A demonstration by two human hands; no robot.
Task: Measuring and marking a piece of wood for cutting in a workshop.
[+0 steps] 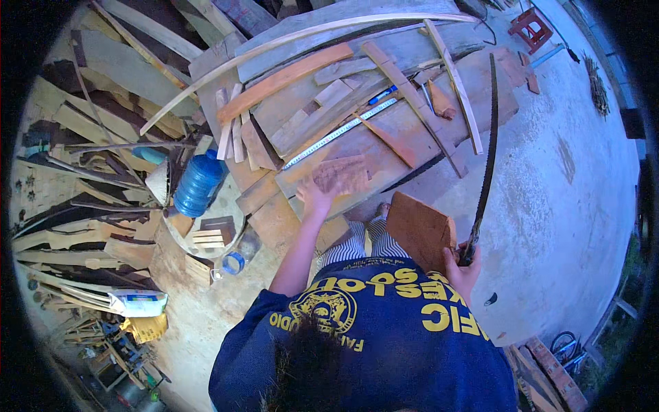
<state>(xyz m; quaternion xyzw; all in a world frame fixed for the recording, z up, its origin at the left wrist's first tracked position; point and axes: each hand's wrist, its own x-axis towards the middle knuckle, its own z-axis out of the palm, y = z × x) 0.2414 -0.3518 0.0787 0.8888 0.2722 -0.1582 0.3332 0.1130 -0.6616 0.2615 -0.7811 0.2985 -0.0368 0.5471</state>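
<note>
My left hand [317, 198] is closed on the near left end of a short, flat wood block [342, 175], at the front of the wooden work surface [405, 141]. The hand is a little blurred. Beyond the block lies a white measuring rule [340, 134], with a blue pen [382, 95] near its far end. My right hand [463, 273] grips the dark handle of a handsaw [487, 161], its long toothed blade pointing away. A reddish-brown board [420, 232] meets the thumb of that hand; whether the hand also holds it, I cannot tell.
Several loose strips and a long curved batten [302, 42] lie across the work surface. At left stand a blue water jug [200, 183] and a roll of blue tape [233, 262]. Stacked planks [75, 240] fill the far left; a red stool [530, 30] stands back right.
</note>
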